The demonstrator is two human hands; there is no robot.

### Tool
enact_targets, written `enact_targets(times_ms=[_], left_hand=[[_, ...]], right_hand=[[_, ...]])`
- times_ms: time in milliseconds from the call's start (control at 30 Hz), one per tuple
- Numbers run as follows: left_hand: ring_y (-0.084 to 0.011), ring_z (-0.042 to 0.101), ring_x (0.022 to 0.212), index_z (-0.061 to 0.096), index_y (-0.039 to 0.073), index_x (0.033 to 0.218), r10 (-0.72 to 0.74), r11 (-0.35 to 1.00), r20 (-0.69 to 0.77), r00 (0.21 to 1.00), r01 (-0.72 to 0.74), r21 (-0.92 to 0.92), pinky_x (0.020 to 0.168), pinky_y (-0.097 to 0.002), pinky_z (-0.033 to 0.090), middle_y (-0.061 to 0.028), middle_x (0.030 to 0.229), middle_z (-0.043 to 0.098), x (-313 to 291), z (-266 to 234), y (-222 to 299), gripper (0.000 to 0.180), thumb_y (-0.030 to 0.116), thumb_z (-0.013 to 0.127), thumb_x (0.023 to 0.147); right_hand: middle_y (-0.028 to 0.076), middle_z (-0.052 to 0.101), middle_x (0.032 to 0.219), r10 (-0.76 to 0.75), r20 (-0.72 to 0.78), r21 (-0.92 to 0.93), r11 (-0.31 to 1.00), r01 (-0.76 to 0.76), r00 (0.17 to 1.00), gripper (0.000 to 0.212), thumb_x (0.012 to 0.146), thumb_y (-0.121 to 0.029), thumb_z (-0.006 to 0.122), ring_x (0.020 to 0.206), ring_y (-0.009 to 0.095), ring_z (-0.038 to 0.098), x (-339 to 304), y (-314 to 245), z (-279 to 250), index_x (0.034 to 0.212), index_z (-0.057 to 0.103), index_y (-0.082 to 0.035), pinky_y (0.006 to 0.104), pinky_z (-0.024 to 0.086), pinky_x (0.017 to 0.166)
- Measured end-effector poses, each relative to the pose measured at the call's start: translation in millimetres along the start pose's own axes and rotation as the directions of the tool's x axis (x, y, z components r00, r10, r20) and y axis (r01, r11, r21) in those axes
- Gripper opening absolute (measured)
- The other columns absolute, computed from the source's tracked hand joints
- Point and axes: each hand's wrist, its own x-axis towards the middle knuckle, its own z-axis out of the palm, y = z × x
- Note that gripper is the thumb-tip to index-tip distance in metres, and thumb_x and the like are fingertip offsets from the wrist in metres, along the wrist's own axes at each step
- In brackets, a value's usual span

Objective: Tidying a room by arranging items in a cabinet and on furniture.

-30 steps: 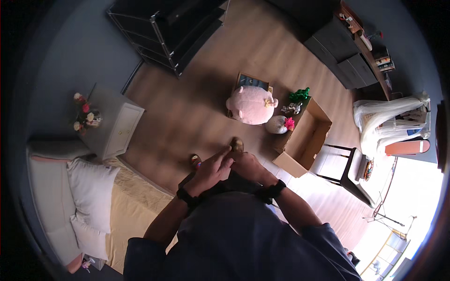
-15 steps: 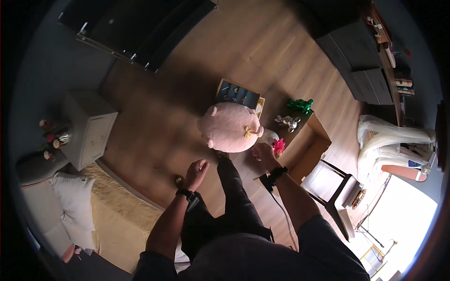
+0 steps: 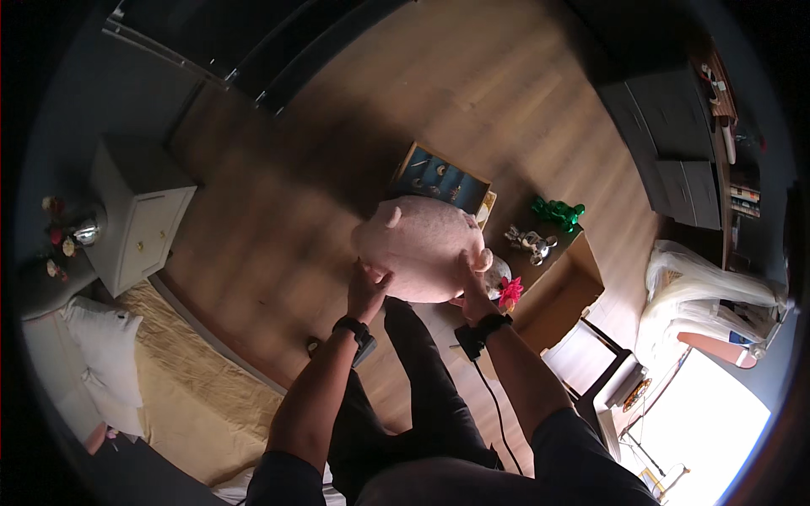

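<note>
A round, pale pink plush pig is in front of me, with small stubby feet or ears sticking out. My left hand grips its near left side, the fingers partly hidden against the plush. On its near right side, my right hand holds it close to a small rounded bump. Just right of that hand are a pale rounded object and a bright pink flower. Beyond the plush pig lies a shallow blue-backed frame with small items in it.
An open cardboard box stands at right, near a shiny green figure and a silver figure. A chair is farther right. At left are a white nightstand and a bed. A cable hangs by my right forearm.
Both hands have moved forward and taken hold of the plush pig; before, the left was apart from it. The plush pig has turned, and its yellow bow no longer shows.
</note>
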Motion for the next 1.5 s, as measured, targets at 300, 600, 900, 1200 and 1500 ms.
enact_targets(times_ms=[300,600,900,1200,1500], left_hand=[[-0.0388,0.062,0.089,0.063,0.000,0.088,-0.099,0.990,-0.057,0.993,0.104,0.100,0.078,-0.0480,0.049,-0.0240,0.091,0.064,-46.3,34.7,-29.1,0.021,0.019,0.055,0.084],[-0.0377,0.064,0.090,0.058,0.000,0.100,-0.346,0.913,-0.053,0.937,0.324,-0.247,0.078,-0.0447,0.051,-0.0231,0.091,0.066,-133.7,-11.4,-67.2,0.028,0.023,0.057,0.085],[-0.0216,0.065,0.093,0.061,-0.007,0.101,-0.539,0.525,0.061,0.840,0.392,-0.755,0.077,-0.0340,0.052,-0.0166,0.102,0.066,-297.7,-104.1,-98.3,0.056,0.043,0.071,0.080],[-0.0223,0.065,0.091,0.063,-0.001,0.109,-0.579,0.438,-0.267,0.771,0.017,-0.899,0.083,-0.0341,0.050,-0.0139,0.098,0.069,-449.7,-143.0,-206.0,0.044,0.037,0.064,0.087],[-0.0245,0.064,0.088,0.064,-0.002,0.094,-0.735,0.425,-0.537,0.414,-0.336,-0.840,0.080,-0.0375,0.049,-0.0152,0.091,0.067,-578.3,-284.9,-293.7,0.034,0.031,0.057,0.089]], right_hand=[[0.002,0.058,0.111,-0.100,-0.104,0.183,0.976,0.118,0.990,0.044,0.088,-0.038,0.059,0.098,0.017,0.059,58.5,46.4,-48.8,0.125,0.051,-0.016,0.0383,0.053,0.080],[0.004,0.058,0.087,-0.455,0.010,-0.432,0.801,0.414,0.890,0.024,0.087,-0.020,0.053,0.070,0.016,0.060,-48.6,65.5,22.8,0.107,0.056,-0.007,0.0284,0.053,0.053],[0.008,0.057,0.104,-0.263,0.434,-0.647,0.575,0.501,0.862,0.035,0.090,-0.018,0.057,0.093,0.020,0.060,-147.4,93.0,106.3,0.120,0.048,-0.003,0.0347,0.060,0.062],[0.010,0.057,0.106,-0.077,0.713,-0.660,0.262,0.705,0.697,0.027,0.095,-0.016,0.050,0.091,0.022,0.059,-254.2,221.9,308.7,0.116,0.054,0.001,0.0366,0.059,0.065],[0.012,0.061,0.095,0.112,0.874,-0.438,-0.241,0.866,0.473,0.029,0.094,-0.020,0.052,0.085,0.023,0.065,-361.8,405.3,536.9,0.107,0.057,0.006,0.0326,0.057,0.061]])
